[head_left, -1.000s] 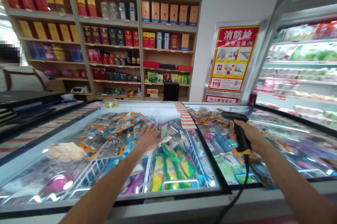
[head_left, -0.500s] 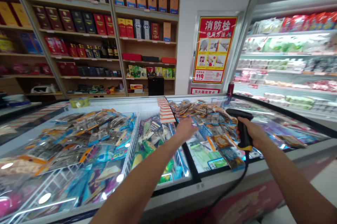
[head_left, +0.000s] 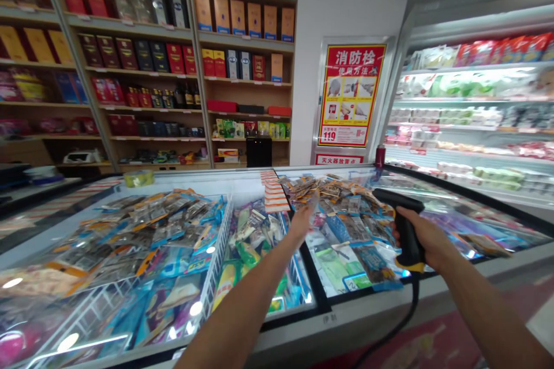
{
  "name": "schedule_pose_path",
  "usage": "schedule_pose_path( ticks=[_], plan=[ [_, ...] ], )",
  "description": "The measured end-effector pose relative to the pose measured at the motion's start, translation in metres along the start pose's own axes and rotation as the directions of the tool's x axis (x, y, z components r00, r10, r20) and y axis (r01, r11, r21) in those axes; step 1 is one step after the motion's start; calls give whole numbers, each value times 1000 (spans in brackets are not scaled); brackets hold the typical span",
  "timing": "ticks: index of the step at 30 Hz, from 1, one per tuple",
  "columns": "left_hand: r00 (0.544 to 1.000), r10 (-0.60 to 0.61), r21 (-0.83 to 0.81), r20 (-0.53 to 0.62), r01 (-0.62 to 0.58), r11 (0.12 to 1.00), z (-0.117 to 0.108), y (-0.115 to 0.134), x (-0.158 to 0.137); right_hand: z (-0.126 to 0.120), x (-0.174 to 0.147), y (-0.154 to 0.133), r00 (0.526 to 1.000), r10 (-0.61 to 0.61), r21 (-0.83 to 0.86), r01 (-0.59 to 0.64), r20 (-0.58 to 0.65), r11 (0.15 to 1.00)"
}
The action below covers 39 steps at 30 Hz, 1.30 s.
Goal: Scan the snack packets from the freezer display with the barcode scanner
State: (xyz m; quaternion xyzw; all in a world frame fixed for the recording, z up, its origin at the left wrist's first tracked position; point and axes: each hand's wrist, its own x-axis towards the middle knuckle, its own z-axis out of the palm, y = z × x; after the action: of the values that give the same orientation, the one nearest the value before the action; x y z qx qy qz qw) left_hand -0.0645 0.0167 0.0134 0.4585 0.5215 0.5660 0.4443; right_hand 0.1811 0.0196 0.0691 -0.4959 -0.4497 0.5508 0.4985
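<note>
My right hand (head_left: 426, 236) is wrapped round the grip of a black-and-yellow barcode scanner (head_left: 409, 230), whose head points left over the freezer. A cable hangs from its base. Ahead, my left hand (head_left: 304, 220) is over the freezer's dark divider, closed on what looks like a see-through packet (head_left: 315, 201), seen nearly edge-on and partly blurred. Many flat snack packets (head_left: 350, 207) with blue and orange trim lie to its right. Nearest the scanner is a blue-edged packet (head_left: 376, 265) on the glass near the front rim.
More packets (head_left: 151, 213) are heaped on the left. White wire baskets (head_left: 220, 242) hold bagged goods under the glass. Striped price labels (head_left: 275, 191) line the divider. A dark red can (head_left: 380, 156) stands at the back edge. Boxed shelves (head_left: 242, 34) and a lit chiller (head_left: 476, 92) stand beyond.
The orange-trimmed packet that lay over the blue-edged one is gone from there. My left hand now shows a see-through packet at its fingers. The view has tilted up slightly; the scanner stays in my right hand.
</note>
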Motion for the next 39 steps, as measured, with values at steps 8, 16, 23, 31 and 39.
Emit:
schedule_pose_path(
  ticks=[8, 16, 23, 31, 39],
  plan=[
    [998, -31, -625, -59, -13, 781, -125, 11, -25, 104, -38, 7, 934, 43, -10, -43, 354, 999],
    [969, -55, -660, -243, -123, 741, -198, 12, -39, 196, -80, 31, 840, 113, -109, -65, 531, 992],
    [969, 0, -601, -248, -154, 784, -227, 16, -49, 218, -95, 40, 817, 168, -194, -71, 551, 978],
    [970, -37, -611, -238, -120, 783, -234, 21, -53, 217, -101, 33, 812, 166, -142, -104, 560, 984],
    [958, -71, -533, -278, -93, 841, -236, 16, -48, 222, -98, 22, 760, 276, -120, -256, 589, 959]
  ],
)
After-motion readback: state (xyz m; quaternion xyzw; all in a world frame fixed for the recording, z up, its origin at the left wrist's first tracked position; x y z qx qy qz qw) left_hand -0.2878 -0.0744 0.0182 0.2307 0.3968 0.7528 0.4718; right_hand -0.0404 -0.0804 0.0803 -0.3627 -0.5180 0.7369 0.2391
